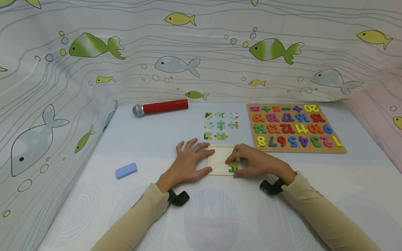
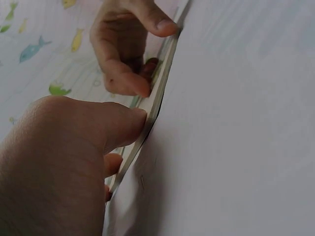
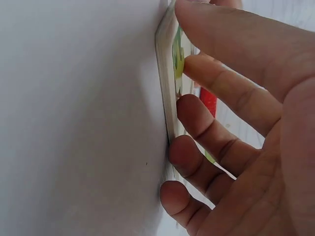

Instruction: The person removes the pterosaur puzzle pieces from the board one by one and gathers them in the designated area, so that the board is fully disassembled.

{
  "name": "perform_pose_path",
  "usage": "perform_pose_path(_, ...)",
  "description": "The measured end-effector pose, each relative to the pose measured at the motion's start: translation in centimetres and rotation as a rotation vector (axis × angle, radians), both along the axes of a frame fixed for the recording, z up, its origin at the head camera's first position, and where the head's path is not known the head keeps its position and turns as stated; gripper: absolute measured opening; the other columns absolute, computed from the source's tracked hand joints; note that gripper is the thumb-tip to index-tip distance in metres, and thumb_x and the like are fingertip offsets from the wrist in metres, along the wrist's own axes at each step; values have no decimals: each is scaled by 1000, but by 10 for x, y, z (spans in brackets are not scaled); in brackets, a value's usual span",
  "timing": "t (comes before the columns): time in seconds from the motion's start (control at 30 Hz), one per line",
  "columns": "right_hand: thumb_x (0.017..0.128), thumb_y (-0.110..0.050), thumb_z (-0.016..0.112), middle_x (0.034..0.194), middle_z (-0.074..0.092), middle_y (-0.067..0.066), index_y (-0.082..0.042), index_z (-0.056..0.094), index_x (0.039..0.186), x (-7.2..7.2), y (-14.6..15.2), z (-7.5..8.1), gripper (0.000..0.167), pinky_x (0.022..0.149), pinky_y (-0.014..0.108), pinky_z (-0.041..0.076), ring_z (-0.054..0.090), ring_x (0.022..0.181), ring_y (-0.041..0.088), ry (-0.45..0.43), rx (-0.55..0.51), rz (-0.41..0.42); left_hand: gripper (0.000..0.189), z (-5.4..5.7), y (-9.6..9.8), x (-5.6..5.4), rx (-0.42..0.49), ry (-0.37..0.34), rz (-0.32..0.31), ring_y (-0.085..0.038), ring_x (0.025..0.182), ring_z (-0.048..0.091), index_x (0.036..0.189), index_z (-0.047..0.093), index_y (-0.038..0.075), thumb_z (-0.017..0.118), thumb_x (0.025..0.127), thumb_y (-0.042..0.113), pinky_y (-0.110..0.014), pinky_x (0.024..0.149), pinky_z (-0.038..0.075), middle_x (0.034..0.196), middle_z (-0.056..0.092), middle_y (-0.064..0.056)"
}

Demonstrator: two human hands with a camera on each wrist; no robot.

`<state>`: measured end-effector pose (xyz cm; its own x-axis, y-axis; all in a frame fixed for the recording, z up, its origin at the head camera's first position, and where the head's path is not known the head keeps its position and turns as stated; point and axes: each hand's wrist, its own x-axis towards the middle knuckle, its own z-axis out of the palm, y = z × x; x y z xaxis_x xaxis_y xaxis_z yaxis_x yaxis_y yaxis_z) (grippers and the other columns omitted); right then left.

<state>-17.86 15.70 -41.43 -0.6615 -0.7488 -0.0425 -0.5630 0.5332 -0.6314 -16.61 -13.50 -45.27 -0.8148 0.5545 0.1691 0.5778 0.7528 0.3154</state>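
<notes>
A pale wooden puzzle tray point(image 1: 217, 163) lies flat on the table between the two hands. One green puzzle piece point(image 1: 233, 167) sits in its near right corner. My left hand point(image 1: 187, 161) has its fingers spread, with the fingertips over the left side of the tray and the thumb at the near left corner. Over the right side, my right hand point(image 1: 257, 162) arches above the puzzle piece. In the right wrist view its index fingertip point(image 3: 193, 65) touches the piece, while the thumb point(image 3: 202, 22) rests at the tray's corner. The other fingers line the tray's edge.
Several loose puzzle pieces point(image 1: 221, 124) lie in rows beyond the tray. A number board point(image 1: 298, 128) stands to the right of them. A red microphone point(image 1: 164, 106) lies at the back, and a blue block point(image 1: 126, 170) to the left. Fish-patterned cloth point(image 1: 220, 69) walls the table.
</notes>
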Motion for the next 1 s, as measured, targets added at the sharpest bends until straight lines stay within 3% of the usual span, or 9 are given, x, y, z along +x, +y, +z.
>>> perform_pose_path(1.0, 81, -32, 86, 102, 62, -6, -28, 73, 115, 3, -3, -1, 36, 82, 28, 44, 51, 93, 12, 4, 25, -30, 60, 4, 0, 1, -11, -41, 4, -39, 153, 26, 148, 54, 35, 56, 92, 57, -73, 115, 9, 158, 46, 2)
